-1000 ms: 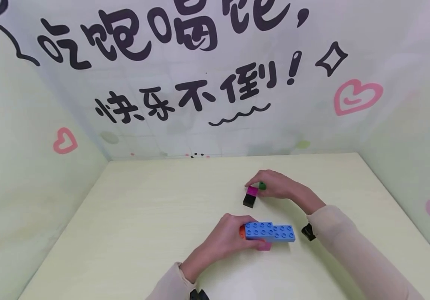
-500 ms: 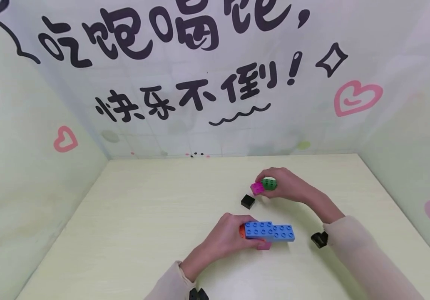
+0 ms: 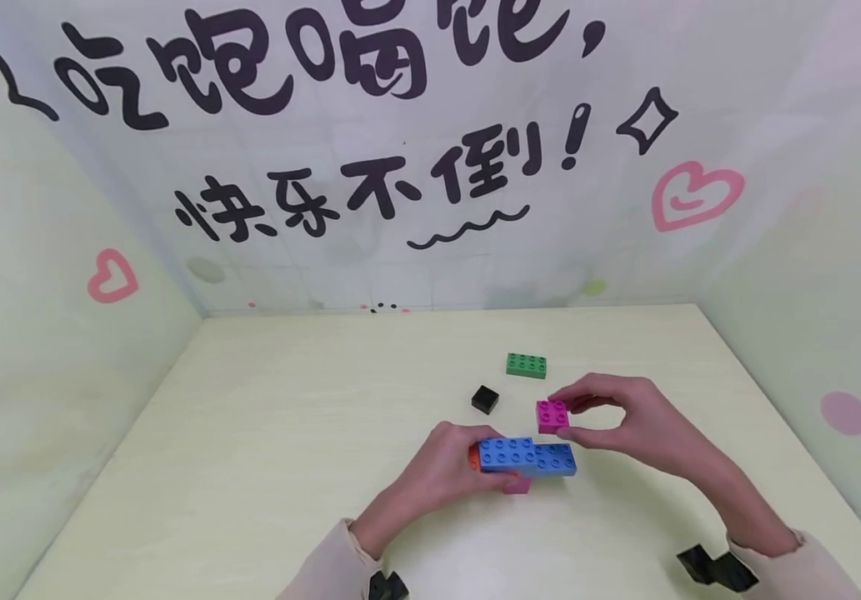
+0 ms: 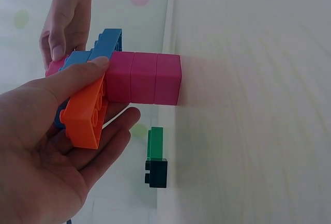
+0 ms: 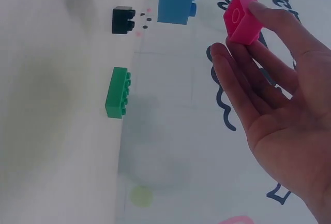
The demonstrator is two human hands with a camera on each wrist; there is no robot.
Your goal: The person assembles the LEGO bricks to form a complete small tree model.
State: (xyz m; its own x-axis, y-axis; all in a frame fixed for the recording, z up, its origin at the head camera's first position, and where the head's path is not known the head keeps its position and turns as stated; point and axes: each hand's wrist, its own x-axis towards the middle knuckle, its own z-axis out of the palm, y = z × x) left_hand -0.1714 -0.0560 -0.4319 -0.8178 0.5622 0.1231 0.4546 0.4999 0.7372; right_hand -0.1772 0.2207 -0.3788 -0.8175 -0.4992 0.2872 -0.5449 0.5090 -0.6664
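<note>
My left hand point(image 3: 441, 471) grips a built stack of toy bricks between thumb and fingers. In the left wrist view this stack shows pink bricks point(image 4: 144, 78) in a column, an orange brick point(image 4: 85, 115) under the thumb, and blue bricks point(image 4: 107, 43). From above, two blue bricks lie stepped across its top. My right hand point(image 3: 636, 421) pinches a small magenta brick point(image 3: 553, 416) by thumb and fingertips, held just above and behind the stack's right end, apart from it in the right wrist view. That view shows the magenta brick's hollow underside.
A black brick point(image 3: 485, 399) and a longer green brick point(image 3: 526, 365) lie on the pale table point(image 3: 287, 417) behind the hands. Printed white walls point(image 3: 430, 275) enclose the table at the back and both sides.
My right hand picked up the magenta brick from beside the black one and brought it right and nearer, leaving the green brick lying on the table. The left hand keeps its grip.
</note>
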